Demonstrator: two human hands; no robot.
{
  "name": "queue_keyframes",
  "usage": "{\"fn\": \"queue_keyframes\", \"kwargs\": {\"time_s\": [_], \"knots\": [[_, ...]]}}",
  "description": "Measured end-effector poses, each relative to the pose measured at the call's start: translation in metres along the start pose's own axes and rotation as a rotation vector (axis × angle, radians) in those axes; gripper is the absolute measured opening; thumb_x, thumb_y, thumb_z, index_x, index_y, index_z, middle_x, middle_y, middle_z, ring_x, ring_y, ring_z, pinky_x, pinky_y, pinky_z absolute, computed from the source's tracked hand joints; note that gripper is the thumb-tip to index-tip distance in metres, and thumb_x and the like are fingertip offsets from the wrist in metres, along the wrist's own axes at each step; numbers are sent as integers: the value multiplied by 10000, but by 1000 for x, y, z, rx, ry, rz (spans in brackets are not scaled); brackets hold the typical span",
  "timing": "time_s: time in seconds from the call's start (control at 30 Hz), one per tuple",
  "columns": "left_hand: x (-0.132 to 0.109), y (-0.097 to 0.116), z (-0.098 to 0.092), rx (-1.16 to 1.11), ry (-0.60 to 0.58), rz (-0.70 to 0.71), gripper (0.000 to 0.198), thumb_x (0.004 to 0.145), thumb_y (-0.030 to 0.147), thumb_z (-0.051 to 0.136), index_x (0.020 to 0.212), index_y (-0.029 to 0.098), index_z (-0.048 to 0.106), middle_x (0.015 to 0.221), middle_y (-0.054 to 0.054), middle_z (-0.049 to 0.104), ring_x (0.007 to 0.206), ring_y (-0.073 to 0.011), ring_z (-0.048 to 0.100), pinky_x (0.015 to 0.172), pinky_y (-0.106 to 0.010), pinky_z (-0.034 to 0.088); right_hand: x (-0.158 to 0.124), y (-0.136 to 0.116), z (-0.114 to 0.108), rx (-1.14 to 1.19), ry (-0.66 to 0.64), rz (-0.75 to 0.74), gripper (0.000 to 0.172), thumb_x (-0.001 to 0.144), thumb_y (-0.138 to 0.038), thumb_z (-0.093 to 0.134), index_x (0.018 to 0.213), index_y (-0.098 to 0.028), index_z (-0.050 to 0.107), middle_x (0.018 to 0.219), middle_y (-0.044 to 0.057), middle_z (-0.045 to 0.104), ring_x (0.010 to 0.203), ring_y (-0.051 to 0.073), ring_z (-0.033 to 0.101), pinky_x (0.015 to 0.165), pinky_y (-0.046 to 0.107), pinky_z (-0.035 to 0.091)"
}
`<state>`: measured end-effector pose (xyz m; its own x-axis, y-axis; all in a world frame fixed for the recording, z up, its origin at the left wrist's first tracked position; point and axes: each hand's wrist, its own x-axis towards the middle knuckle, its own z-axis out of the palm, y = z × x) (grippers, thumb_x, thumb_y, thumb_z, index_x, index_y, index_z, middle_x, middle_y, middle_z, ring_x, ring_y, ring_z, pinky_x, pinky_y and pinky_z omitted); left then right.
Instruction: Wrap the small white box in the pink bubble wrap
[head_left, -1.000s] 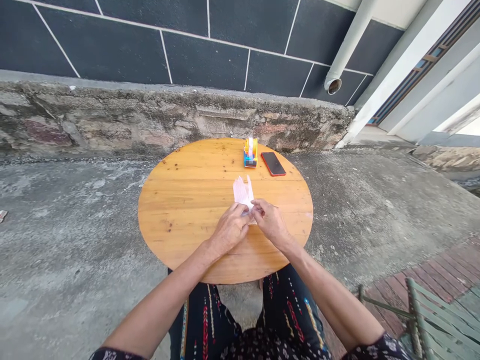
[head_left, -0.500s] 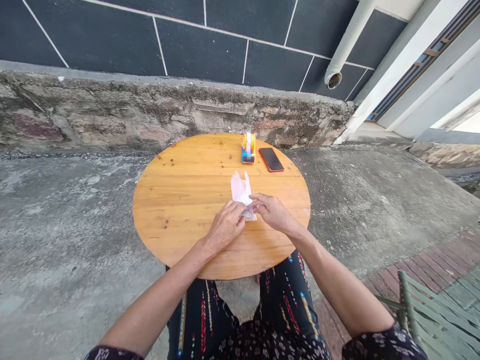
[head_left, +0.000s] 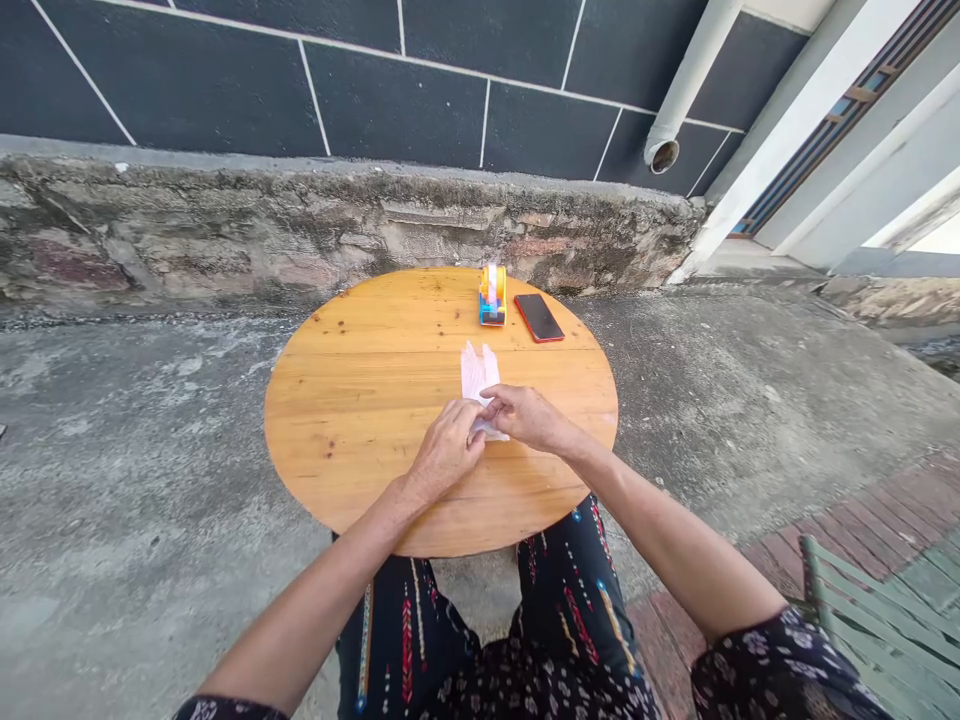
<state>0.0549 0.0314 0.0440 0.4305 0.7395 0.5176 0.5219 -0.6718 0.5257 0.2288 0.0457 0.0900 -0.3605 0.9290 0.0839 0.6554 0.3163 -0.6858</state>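
Observation:
A thin, pale pink plastic bag (head_left: 478, 368) lies folded into a narrow strip on the round wooden table (head_left: 352, 400), its two handle-like ends pointing away from me. My left hand (head_left: 450, 440) rests on the left side of the bag's near part, fingers curled down onto it. From the right, my right hand (head_left: 526, 416) meets it, with thumb and fingers bent together over the same part. The fingertips of both hands nearly touch and hide the middle of the bag. A bit of its near end shows below the fingers.
A yellow and blue tape dispenser (head_left: 493, 297) stands at the table's far side. To its right lies a phone (head_left: 539, 318) with a red edge. Beyond the table runs a stone ledge (head_left: 300, 235) under a dark wall. A green slatted chair (head_left: 870, 610) is at lower right.
My right hand has shifted slightly left, closer to my left hand over the bag. The bag's far ends have drawn closer together. The whole view has shifted a little.

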Motion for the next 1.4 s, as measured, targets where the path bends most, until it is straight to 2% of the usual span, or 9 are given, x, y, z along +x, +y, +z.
{"fn": "queue_keyframes", "kwargs": {"time_s": [0.27, 0.43, 0.53, 0.77, 0.9, 1.0, 1.13, 1.3, 1.4], "knots": [[-3, 2, -2, -104, 39, -1, 308, 733, 46, 519, 1009, 185, 522, 1029, -64, 606, 995, -208, 569, 883, -353, 476, 1, -8, -6, -56, -76, 44, 474, 722, -3, 503, 1164, -132, 613, 950, 53, 758, 882, 170, 696, 808, 260, 497], [4, 14, -1, -123, 119, -77, 50, 809, 175, 588, 814, 193, 542, 917, -46, 611, 907, -194, 582, 823, -337, 486, -4, -9, -10, -57, -133, -1, 520, 718, -4, 440, 1199, -133, 591, 1016, 66, 748, 943, 185, 688, 837, 288, 496], [11, 20, 4, -82, 156, -158, 93, 848, 193, 571, 757, 192, 548, 880, -40, 601, 894, -193, 580, 816, -342, 485, -4, -9, -12, -74, -126, -23, 560, 710, -9, 454, 1249, -127, 553, 1031, 83, 742, 966, 198, 682, 833, 292, 493], [14, 21, 9, -47, 83, -211, 121, 755, 72, 599, 798, 186, 593, 1047, -62, 584, 1009, -214, 575, 879, -351, 494, 1, -5, -9, -22, -148, -53, 512, 721, -7, 465, 1204, -156, 548, 986, 59, 721, 900, 175, 663, 791, 277, 482], [11, 20, 8, -2, 49, -219, 123, 757, 71, 600, 801, 186, 597, 1066, -62, 577, 1024, -222, 577, 897, -359, 494, -2, 8, -7, 123, -48, -90, 557, 729, 5, 433, 1245, -190, 515, 1073, 48, 678, 809, 130, 649, 779, 277, 484], [11, 21, 8, 25, 19, -224, 103, 773, 80, 589, 794, 179, 606, 1103, -76, 560, 1054, -228, 568, 922, -367, 484, -6, 21, -14, 150, 148, -93, 427, 783, -48, 457, 1172, -182, 570, 1008, 46, 678, 794, 131, 635, 782, 290, 483], [13, 21, 5, 84, -19, -207, 101, 765, 82, 589, 766, 175, 631, 1151, -92, 543, 1086, -253, 537, 935, -397, 470, -5, 34, -28, 23, 251, -65, 252, 856, -174, 516, 1066, -166, 655, 968, 64, 702, 819, 159, 635, 771, 294, 479], [21, 16, -2, 134, -127, -169, 84, 749, 115, 605, 760, 186, 648, 1229, -92, 527, 1165, -280, 495, 975, -428, 446, 13, 30, -32, -295, 77, -131, 357, 917, -166, 451, 1233, -221, 607, 1137, 78, 696, 981, 198, 649, 822, 295, 455], [29, 14, -6, 111, -211, -186, 78, 745, 124, 602, 749, 188, 646, 1252, -90, 530, 1193, -278, 498, 989, -420, 444, 25, 25, -30, -543, -54, -148, 403, 908, -148, 455, 1280, -258, 567, 1077, 79, 712, 901, 215, 668, 768, 307, 438]]}}
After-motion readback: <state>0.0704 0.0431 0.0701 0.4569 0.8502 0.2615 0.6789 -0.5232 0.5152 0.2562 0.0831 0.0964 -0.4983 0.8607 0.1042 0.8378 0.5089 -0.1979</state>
